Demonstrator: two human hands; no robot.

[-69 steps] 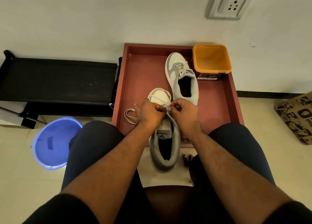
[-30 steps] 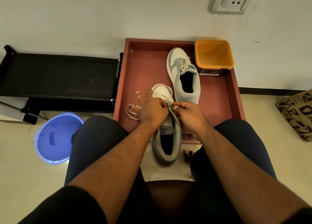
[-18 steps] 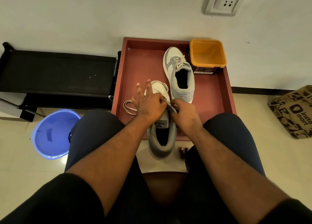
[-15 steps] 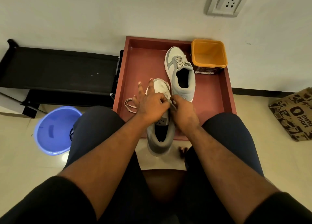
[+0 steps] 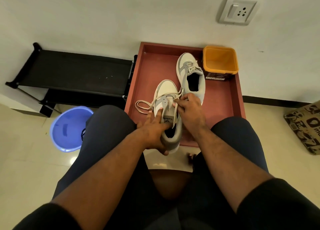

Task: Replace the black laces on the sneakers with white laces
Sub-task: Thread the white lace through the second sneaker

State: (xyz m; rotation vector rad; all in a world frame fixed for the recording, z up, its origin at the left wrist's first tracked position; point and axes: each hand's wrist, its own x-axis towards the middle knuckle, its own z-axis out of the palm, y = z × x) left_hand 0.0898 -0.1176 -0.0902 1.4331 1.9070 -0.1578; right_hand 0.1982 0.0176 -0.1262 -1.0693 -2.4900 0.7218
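Near sneaker (image 5: 167, 106) lies heel toward us, half over the front edge of the red tray (image 5: 223, 98); our left hand (image 5: 154, 127) cups the heel collar, fingers (image 5: 160, 112) laid straight along the side by the tongue, thumb under the heel. Our right hand (image 5: 190, 112) pinches the white lace (image 5: 175, 100) at the lower eyelets, fingertips pressed together on it. The lace's free end loops loose on the tray floor to the left, another end trailing toward the far sneaker (image 5: 191, 77), which looks already laced white. Risks, as we judge them: the slack loop could snag under the sole or pull clean out of an eyelet if we tug hard; an uneven pull would leave one end short. The shoe overhangs the tray edge, so easing the left hold could let it tip to the floor. We might skip an eyelet, since our right hand hides them. Orange tub (image 5: 220, 60) sits at the tray's far corner, well apart.
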